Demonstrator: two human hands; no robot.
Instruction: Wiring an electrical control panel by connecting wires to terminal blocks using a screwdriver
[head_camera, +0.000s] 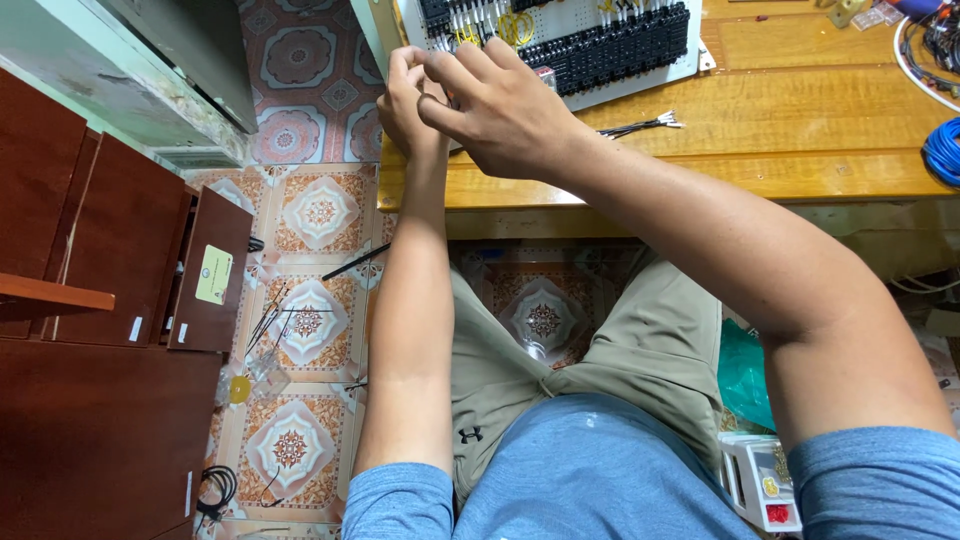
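Near the top centre of the frame, a seated person's left hand and right hand meet at the near edge of a white perforated panel carrying rows of black terminal blocks and yellow wire loops. Both hands have fingers curled and pinched together; what they grip is hidden. The panel lies on a varnished wooden table. A small bundle of black wires with white tips rests just right of the right hand. A blue cable coil sits at the right edge; patterned floor tiles fill the lower left.
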